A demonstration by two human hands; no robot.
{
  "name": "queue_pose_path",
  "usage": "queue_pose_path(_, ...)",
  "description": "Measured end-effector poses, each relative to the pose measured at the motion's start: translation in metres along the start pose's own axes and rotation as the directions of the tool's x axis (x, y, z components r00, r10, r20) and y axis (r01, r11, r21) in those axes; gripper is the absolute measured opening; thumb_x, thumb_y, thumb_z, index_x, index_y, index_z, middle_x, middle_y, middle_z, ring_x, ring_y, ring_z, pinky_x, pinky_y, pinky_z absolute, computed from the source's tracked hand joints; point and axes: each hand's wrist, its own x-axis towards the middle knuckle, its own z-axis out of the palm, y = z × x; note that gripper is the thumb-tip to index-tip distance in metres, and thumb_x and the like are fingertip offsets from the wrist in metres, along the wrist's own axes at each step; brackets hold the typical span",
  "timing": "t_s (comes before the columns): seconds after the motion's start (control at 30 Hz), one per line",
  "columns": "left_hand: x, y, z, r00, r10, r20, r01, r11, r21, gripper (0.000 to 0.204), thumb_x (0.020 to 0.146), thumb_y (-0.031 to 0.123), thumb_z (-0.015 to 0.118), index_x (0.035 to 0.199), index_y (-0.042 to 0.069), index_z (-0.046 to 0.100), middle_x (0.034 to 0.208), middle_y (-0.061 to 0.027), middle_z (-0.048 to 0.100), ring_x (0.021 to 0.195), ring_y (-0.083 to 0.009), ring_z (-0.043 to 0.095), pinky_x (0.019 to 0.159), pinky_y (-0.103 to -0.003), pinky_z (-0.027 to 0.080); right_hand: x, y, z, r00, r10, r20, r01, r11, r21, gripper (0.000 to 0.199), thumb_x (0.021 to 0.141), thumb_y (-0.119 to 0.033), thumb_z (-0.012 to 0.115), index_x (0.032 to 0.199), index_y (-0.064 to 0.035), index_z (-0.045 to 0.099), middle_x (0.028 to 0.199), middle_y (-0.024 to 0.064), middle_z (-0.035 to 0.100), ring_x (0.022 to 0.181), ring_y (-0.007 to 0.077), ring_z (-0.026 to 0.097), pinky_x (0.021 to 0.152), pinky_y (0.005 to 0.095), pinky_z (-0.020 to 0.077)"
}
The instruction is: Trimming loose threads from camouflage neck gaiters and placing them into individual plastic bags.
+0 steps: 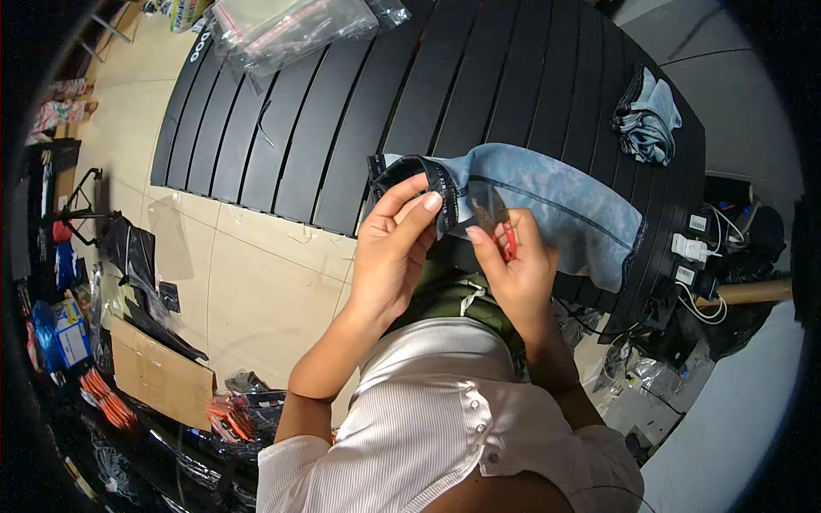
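Cloth (547, 192), mottled blue with a dark seam along it, lies on the black slatted bench (342, 111) at the side nearest my body, its broad part spread to my right and its narrower end raised in front of me. Letting the bench carry the broad part probably spares me its weight, so only the end needs holding. The fingers of my left hand (385, 265) are closed in a pinch, thumb and forefinger meeting on the dark-edged hem (442, 198); held up like that, the edge stands clear of the slats and faces me, which should make its stitching easier to see. The fingers of my right hand (523, 278) are curled around the red handles of what look like small scissors (510, 242), with the thumb alongside. The blades point away from me, close by the hem; whether they touch the fabric, or how far apart they stand, I cannot tell. Keeping both hands close together likely steadies the tool against the edge. A similar blue bundle (647, 120) sits at the far right of the bench, and clear plastic bags (291, 38) lie at the far left, both well apart from my hands, perhaps so the middle gives me room.
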Motion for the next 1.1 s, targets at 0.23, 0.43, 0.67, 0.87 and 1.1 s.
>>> queue_pose_path(0.23,-0.0004,-0.0009,-0.0015,0.996,-0.084,-0.018,0.082,0.994,-0.071,0.025,0.084,0.005,0.059,0.108,0.004,0.052,0.093,-0.0060,0.063,0.082,-0.0106,0.060,0.074,-0.022,0.049,-0.0083,-0.0036,0.0018,0.997,-0.008,0.077,0.012,0.999,-0.050,0.024,0.077,-0.012,0.070,0.080,-0.0015,0.049,0.059,0.0003,0.051,0.053,0.0037,0.045,0.048,0.0199,0.0393)
queue_pose_path(0.43,-0.0019,-0.0047,-0.0014,0.999,-0.033,0.025,0.034,0.999,-0.032,0.027,0.083,0.004,0.059,0.109,0.004,0.049,0.094,-0.0080,0.063,0.085,-0.0123,0.060,0.079,-0.024,0.047,-0.0058,-0.0016,0.0033,0.996,-0.023,0.086,0.029,0.997,-0.066,0.022,0.080,-0.012,0.067,0.081,-0.0006,0.048,0.059,0.0004,0.049,0.053,0.0028,0.044,0.047,0.0189,0.0377)
queue_pose_path(0.67,-0.0024,-0.0073,-0.0029,0.996,0.048,0.075,-0.050,0.998,0.024,0.025,0.084,0.005,0.059,0.107,0.005,0.048,0.097,-0.0092,0.063,0.088,-0.0114,0.059,0.081,-0.024,0.045,-0.0066,-0.0049,0.0024,0.995,-0.003,0.098,0.010,0.997,-0.077,0.021,0.081,-0.011,0.066,0.081,0.0002,0.048,0.058,-0.0003,0.046,0.053,0.0023,0.040,0.046,0.0185,0.0351)
queue_pose_path(0.87,-0.0024,-0.0055,-0.0023,0.997,0.026,0.075,-0.027,0.999,0.017,0.022,0.085,0.005,0.058,0.104,0.006,0.049,0.097,-0.0089,0.063,0.087,-0.0110,0.058,0.080,-0.024,0.045,-0.0052,-0.0077,0.0000,0.996,-0.008,0.086,0.015,0.997,-0.081,0.021,0.081,-0.012,0.065,0.081,-0.0001,0.048,0.058,0.0017,0.048,0.052,0.0037,0.042,0.046,0.0198,0.0361)
queue_pose_path(1.1,-0.0024,-0.0056,-0.0018,0.997,0.031,0.076,-0.031,1.000,-0.004,0.021,0.085,0.005,0.058,0.103,0.006,0.049,0.095,-0.0086,0.063,0.086,-0.0109,0.058,0.079,-0.024,0.045,-0.0051,-0.0056,-0.0004,0.993,-0.052,0.106,0.062,0.993,-0.095,0.018,0.082,-0.011,0.064,0.081,-0.0004,0.049,0.055,0.0033,0.047,0.050,0.0050,0.042,0.045,0.0212,0.0362)
